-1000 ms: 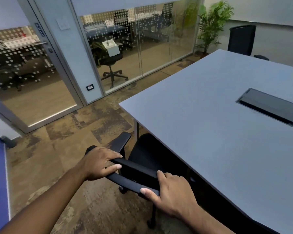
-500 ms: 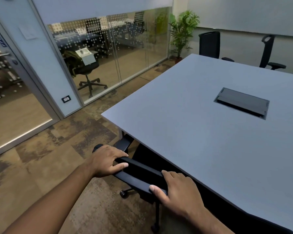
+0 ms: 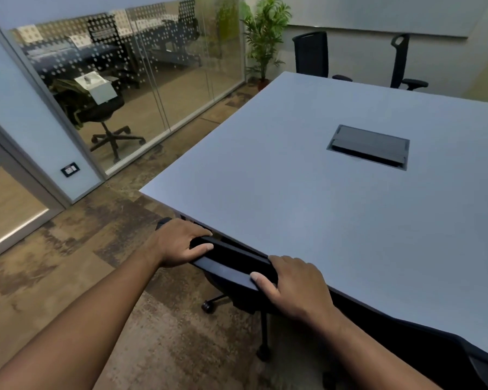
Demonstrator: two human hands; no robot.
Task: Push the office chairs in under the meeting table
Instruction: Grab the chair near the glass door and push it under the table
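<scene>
A black office chair (image 3: 228, 267) stands at the near edge of the grey meeting table (image 3: 307, 209), its seat hidden under the tabletop. Only the top of its backrest and part of its wheeled base show. My left hand (image 3: 181, 242) grips the left end of the backrest's top edge. My right hand (image 3: 292, 284) grips the right end, close to the table edge. Two more black chairs, one (image 3: 312, 54) at the far left and one (image 3: 400, 63) turned sideways, stand at the table's far side.
A black cable box lid (image 3: 369, 146) is set into the tabletop. A glass wall (image 3: 158, 74) runs along the left, with a chair behind it. A potted plant (image 3: 265, 38) stands in the far corner. Another dark chair (image 3: 448, 358) sits at the near right. Patterned carpet lies on my left.
The chair has rolled further in under the table, so its armrest and seat are now hidden. Both hands kept their grip and moved forward with the backrest.
</scene>
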